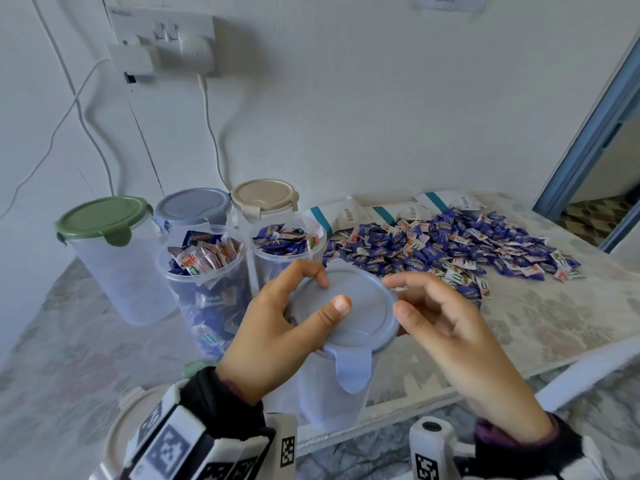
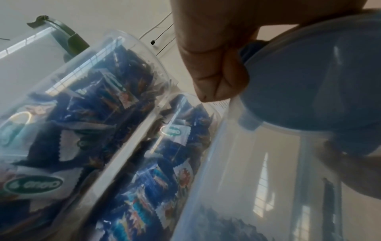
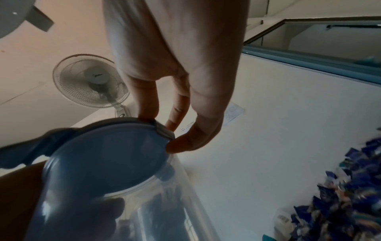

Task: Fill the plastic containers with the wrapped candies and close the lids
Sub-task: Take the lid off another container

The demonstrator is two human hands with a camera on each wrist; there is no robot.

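Nearest me, my left hand (image 1: 277, 327) wraps its grip round the blue lid (image 1: 349, 313), thumb pressed flat on top and fingers curled over the far rim. The lid sits on a clear container (image 1: 329, 403) at the table's (image 1: 554, 323) near edge; my wrists hide most of its body, and I cannot tell how full it is. My right hand (image 1: 460, 330) pinches the lid's right rim between thumb and fingertips. One latch flap hangs loose at the front. Low left, a pale round lid (image 1: 117, 434) is cut off by my wrist gear.

Behind stand two open containers (image 1: 207, 282) packed with wrapped candies (image 1: 450, 251); a green oval logo shows on the wrappers, its lettering too blurred to read. Further back are three closed containers, lidded green (image 1: 104, 216), blue and beige. A loose heap of candies spreads right, with white packets (image 1: 332, 213) carrying barcodes beyond.

The table wears a faded floral cloth. White wall behind, with sockets (image 1: 162, 39) and trailing cables; a blue door frame (image 1: 595, 133) at right.
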